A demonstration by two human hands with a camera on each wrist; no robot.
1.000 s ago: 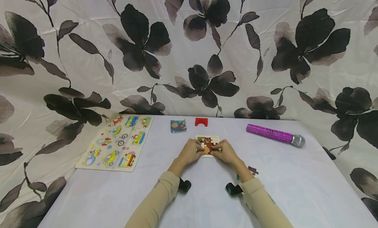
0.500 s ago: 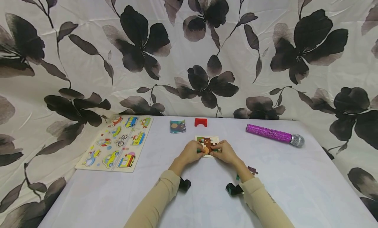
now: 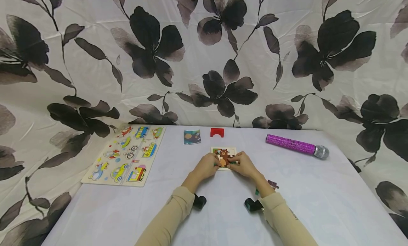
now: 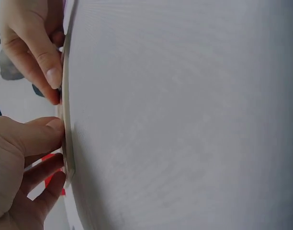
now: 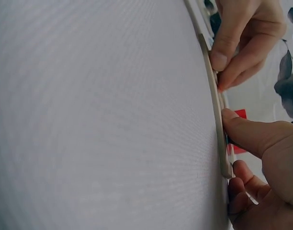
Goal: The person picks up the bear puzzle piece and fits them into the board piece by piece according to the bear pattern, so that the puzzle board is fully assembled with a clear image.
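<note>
A small wooden jigsaw puzzle (image 3: 224, 153) with a brown bear in a pale frame lies at the middle of the table. My left hand (image 3: 205, 165) holds its left side, thumb and fingers curled at the edge. On the right side, my right hand (image 3: 244, 164) pinches at the lower part of the picture with thumb and forefinger. Both wrist views show the pale frame edge (image 4: 66, 105) almost side-on, with fingertips of both hands on it. The fingers hide the puzzle's lower corners, and whether a loose piece is between them is too small to tell.
Loose jigsaw pieces (image 3: 272, 184) lie beside the right forearm. A vehicle puzzle board (image 3: 124, 155) is at the left. Toward the back are a small picture card (image 3: 192, 137), a red arch block (image 3: 217, 132) and a purple glitter microphone (image 3: 293, 145). A floral cloth hangs behind.
My left hand has shifted slightly down and toward me, and the green patch by its fingertips is now mostly hidden. My right hand stays nearly still on the puzzle.
</note>
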